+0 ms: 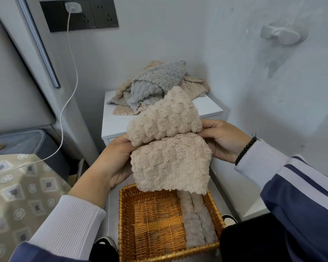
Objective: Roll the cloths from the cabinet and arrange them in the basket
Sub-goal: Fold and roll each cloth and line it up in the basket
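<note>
Rolled cloths in basket, right side

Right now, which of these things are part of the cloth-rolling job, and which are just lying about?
Part of the job:
- beige cloth, held by left hand and right hand
- cloth pile on the cabinet
- basket
- rolled cloths along the basket's right side

Lying about:
- charger and cable
- wall hook
- patterned bedding
- shoe

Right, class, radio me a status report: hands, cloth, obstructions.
Left hand and right hand grip beige cloth, half rolled. Rolls fill basket's right side. Nothing obstructing.
</note>
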Demonstrator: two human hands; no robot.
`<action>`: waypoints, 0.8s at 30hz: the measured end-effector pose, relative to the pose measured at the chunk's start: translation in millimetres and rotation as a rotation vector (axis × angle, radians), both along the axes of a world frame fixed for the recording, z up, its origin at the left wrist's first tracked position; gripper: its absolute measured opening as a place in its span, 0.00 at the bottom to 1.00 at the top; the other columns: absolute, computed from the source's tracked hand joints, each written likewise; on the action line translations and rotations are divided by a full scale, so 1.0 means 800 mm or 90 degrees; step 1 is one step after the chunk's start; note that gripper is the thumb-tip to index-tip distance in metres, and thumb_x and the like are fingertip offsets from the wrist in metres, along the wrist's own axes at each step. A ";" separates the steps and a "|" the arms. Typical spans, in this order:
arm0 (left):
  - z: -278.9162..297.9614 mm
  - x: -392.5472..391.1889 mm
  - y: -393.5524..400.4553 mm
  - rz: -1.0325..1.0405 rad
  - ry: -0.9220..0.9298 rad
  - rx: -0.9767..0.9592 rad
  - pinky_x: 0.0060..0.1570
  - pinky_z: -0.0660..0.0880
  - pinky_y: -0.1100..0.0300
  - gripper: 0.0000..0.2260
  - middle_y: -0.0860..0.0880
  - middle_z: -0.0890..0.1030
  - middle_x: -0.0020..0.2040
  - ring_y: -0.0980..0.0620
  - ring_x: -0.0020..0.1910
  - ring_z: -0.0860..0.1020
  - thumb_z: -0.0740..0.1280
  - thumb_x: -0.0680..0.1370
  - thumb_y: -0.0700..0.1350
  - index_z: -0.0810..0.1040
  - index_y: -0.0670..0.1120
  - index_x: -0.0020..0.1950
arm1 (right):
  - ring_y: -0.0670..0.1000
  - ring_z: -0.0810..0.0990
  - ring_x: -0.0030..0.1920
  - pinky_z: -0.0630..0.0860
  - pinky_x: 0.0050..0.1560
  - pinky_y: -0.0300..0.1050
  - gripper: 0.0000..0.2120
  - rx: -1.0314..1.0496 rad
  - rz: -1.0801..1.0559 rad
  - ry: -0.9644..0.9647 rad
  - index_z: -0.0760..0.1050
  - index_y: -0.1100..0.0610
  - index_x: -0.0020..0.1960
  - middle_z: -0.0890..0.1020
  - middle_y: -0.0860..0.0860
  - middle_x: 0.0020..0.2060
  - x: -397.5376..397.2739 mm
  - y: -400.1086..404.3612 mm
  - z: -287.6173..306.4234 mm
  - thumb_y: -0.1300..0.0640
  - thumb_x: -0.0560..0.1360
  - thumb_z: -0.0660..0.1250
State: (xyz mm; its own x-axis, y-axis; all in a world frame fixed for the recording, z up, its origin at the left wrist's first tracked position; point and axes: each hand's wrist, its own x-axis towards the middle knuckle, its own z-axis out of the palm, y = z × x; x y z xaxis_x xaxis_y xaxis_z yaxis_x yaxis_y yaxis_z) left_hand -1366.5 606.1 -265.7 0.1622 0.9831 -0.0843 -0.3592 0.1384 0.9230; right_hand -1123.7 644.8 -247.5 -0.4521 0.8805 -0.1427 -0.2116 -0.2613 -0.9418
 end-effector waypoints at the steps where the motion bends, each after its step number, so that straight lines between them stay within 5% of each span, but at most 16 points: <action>1: 0.000 0.001 0.001 -0.003 -0.014 0.007 0.39 0.82 0.57 0.11 0.42 0.86 0.45 0.48 0.44 0.86 0.66 0.69 0.36 0.87 0.44 0.43 | 0.62 0.81 0.54 0.75 0.58 0.53 0.18 0.007 0.009 0.001 0.86 0.58 0.44 0.85 0.58 0.47 0.002 0.000 0.001 0.73 0.68 0.61; 5: -0.001 0.005 0.004 0.006 -0.022 -0.002 0.39 0.82 0.57 0.15 0.42 0.86 0.44 0.48 0.42 0.85 0.62 0.77 0.36 0.87 0.45 0.42 | 0.52 0.85 0.40 0.80 0.48 0.48 0.25 0.024 0.024 -0.002 0.86 0.60 0.39 0.85 0.58 0.41 0.007 0.001 0.001 0.78 0.75 0.53; 9: 0.000 0.009 0.004 0.030 -0.021 -0.039 0.56 0.78 0.48 0.11 0.35 0.81 0.55 0.39 0.55 0.79 0.65 0.75 0.40 0.81 0.40 0.55 | 0.53 0.84 0.37 0.81 0.45 0.48 0.22 0.022 0.003 -0.026 0.83 0.66 0.40 0.85 0.60 0.39 0.008 0.005 0.000 0.78 0.76 0.52; 12: 0.000 0.006 0.005 0.022 -0.047 -0.015 0.41 0.83 0.53 0.09 0.39 0.84 0.44 0.45 0.41 0.84 0.64 0.70 0.37 0.84 0.42 0.43 | 0.53 0.83 0.35 0.83 0.42 0.48 0.15 0.012 -0.007 -0.056 0.79 0.71 0.48 0.83 0.62 0.39 0.007 0.006 0.000 0.77 0.77 0.53; 15: -0.002 0.001 0.011 0.036 -0.027 -0.039 0.32 0.82 0.56 0.13 0.41 0.85 0.43 0.47 0.38 0.85 0.64 0.74 0.35 0.85 0.46 0.38 | 0.49 0.81 0.30 0.80 0.28 0.40 0.24 0.025 -0.004 -0.071 0.82 0.62 0.35 0.83 0.57 0.34 0.006 0.007 0.001 0.76 0.77 0.52; 20: -0.003 -0.003 0.011 0.062 -0.017 -0.070 0.39 0.83 0.54 0.13 0.39 0.85 0.51 0.46 0.46 0.85 0.65 0.75 0.37 0.82 0.43 0.58 | 0.52 0.79 0.37 0.81 0.33 0.43 0.26 0.024 0.005 -0.082 0.83 0.57 0.34 0.82 0.57 0.41 0.001 0.009 -0.002 0.70 0.79 0.52; 24: -0.010 -0.005 0.009 0.095 0.054 -0.114 0.44 0.83 0.50 0.14 0.38 0.85 0.51 0.44 0.46 0.85 0.60 0.80 0.34 0.86 0.42 0.48 | 0.51 0.80 0.37 0.81 0.35 0.45 0.18 0.019 0.002 -0.091 0.83 0.54 0.47 0.82 0.54 0.43 -0.006 0.007 -0.007 0.66 0.80 0.55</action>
